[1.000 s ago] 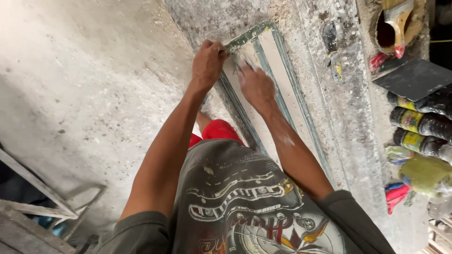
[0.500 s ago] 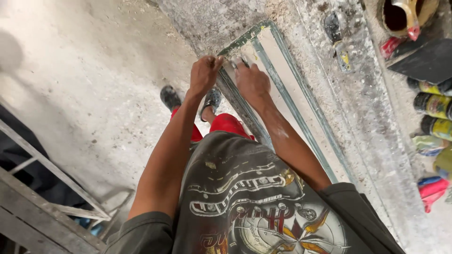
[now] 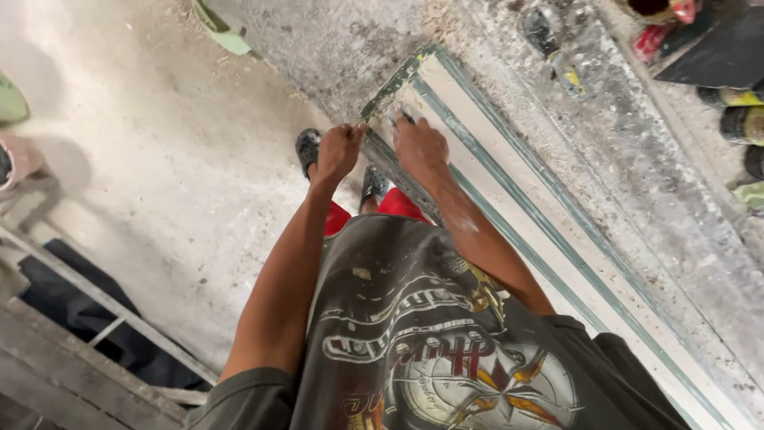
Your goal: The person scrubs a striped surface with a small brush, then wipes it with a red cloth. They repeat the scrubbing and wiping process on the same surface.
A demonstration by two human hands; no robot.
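Head view — left hand [image 3: 340,150] fisted on mould frame [image 3: 509,199] edge; right hand [image 3: 419,143] curled, pressing white strip [image 3: 477,127].

Left hand [image 3: 340,150]: fingers curled, arm extended forward | Right hand [image 3: 419,143]: knuckles up, fingers bent downward, forearm extended alongside.

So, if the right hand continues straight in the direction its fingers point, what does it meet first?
The right hand points up along the long pale moulded strip on the dusty workbench. It would probably slide along that strip to its near end edge; beyond that, bare bench, as far as depth shows.
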